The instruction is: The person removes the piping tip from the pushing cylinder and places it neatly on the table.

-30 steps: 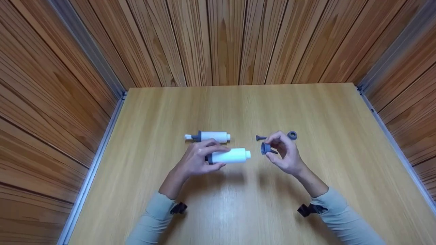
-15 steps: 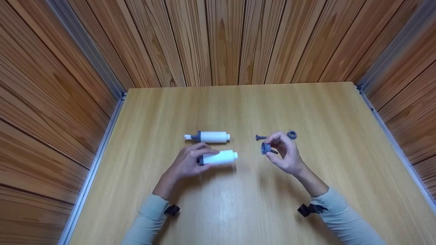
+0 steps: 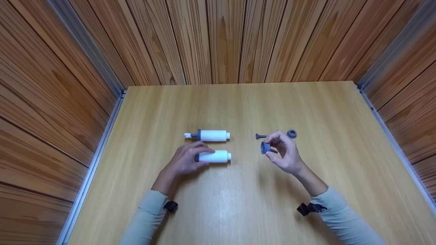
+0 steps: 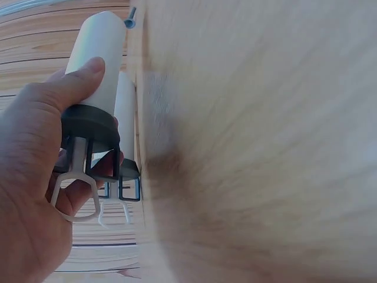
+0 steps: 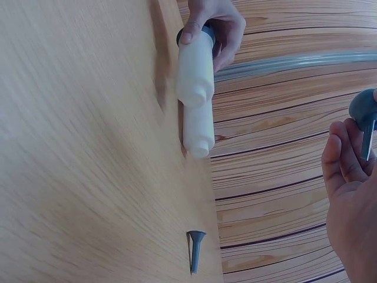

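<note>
In my left hand (image 3: 187,158) I grip a white syringe (image 3: 214,156) with a dark collar, held level close over the table; the left wrist view shows its white ring handle (image 4: 75,197) behind the collar. A second white syringe (image 3: 214,135), with the same dark collar and white handle, lies parallel just beyond it. Between thumb and fingertips my right hand (image 3: 286,154) pinches a dark grey funnel-shaped nozzle (image 3: 265,147), its wide mouth facing left and its stem toward the palm. A small dark flared nozzle (image 3: 260,136) lies on the table behind that hand.
A dark ring (image 3: 291,133) rests on the wooden table (image 3: 231,204) beyond my right hand. Wood-plank walls (image 3: 224,41) stand at the back and both sides, with metal rails (image 3: 92,166) along the table's side edges.
My left hand has moved left and lowered the syringe toward the table, its tip now lining up with the second syringe's. The right hand stays in place with its nozzle.
</note>
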A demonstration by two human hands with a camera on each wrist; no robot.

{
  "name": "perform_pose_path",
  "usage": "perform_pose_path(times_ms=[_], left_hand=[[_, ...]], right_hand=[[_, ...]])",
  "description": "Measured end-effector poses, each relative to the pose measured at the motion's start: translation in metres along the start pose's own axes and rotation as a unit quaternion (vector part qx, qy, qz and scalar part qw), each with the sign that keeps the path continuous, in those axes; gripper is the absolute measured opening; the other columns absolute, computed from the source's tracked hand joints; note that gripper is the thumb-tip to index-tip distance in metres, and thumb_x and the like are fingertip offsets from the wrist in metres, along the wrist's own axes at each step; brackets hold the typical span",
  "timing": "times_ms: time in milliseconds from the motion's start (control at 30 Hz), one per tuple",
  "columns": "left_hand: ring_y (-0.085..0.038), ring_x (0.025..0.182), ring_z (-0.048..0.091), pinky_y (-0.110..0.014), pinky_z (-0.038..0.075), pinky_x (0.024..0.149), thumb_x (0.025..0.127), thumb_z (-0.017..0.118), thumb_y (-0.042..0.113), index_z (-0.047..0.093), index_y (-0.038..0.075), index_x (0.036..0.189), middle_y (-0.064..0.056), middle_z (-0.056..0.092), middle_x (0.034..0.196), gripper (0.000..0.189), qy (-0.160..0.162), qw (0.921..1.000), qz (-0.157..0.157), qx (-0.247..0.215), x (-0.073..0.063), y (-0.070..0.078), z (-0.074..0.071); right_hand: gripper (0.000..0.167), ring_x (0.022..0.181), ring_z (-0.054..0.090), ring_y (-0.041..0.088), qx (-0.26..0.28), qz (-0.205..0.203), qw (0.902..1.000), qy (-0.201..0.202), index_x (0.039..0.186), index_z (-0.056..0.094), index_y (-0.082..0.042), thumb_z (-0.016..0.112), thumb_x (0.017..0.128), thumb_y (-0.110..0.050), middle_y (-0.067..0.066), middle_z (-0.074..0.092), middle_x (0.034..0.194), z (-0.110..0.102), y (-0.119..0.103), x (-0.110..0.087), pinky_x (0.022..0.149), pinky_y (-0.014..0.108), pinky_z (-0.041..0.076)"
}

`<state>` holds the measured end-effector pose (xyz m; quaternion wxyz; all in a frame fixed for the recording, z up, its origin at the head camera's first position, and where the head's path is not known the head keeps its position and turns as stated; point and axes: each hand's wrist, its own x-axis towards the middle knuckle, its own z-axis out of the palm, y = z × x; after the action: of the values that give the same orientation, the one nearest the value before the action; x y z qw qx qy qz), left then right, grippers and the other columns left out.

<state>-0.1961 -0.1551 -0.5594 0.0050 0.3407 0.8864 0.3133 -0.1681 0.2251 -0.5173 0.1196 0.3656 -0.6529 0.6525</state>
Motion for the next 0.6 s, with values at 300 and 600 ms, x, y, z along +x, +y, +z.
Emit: perform_pose_path(times_ms=[300,600], left_hand=[[-0.033,0.136,0.072,-0.056,0.06,0.114,0.101,0.087,0.023,0.076,0.022,0.141,-0.009,0.073,0.147,0.042,-0.043,0.9983,-0.039,-0.004,0.0002,-0.0028,-0.0012],[-0.034,0.144,0.069,-0.058,0.057,0.119,0.101,0.086,0.024,0.074,0.023,0.144,-0.009,0.07,0.154,0.044,-0.058,0.9965,-0.06,-0.011,0.0011,-0.0053,-0.0016]], right_hand=[[0.034,0.099,0.07,0.002,-0.001,-0.006,1.0,-0.005,0.113,0.051,0.022,0.062,0.081,0.025,-0.01,0.069,0.117,-0.0015,-0.001,0.0014,0.09,0.016,0.06],[0.034,0.1,0.07,0.003,-0.002,-0.007,0.9999,-0.008,0.113,0.052,0.021,0.064,0.082,0.023,-0.009,0.068,0.116,-0.0013,0.0004,0.0022,0.091,0.017,0.061]])
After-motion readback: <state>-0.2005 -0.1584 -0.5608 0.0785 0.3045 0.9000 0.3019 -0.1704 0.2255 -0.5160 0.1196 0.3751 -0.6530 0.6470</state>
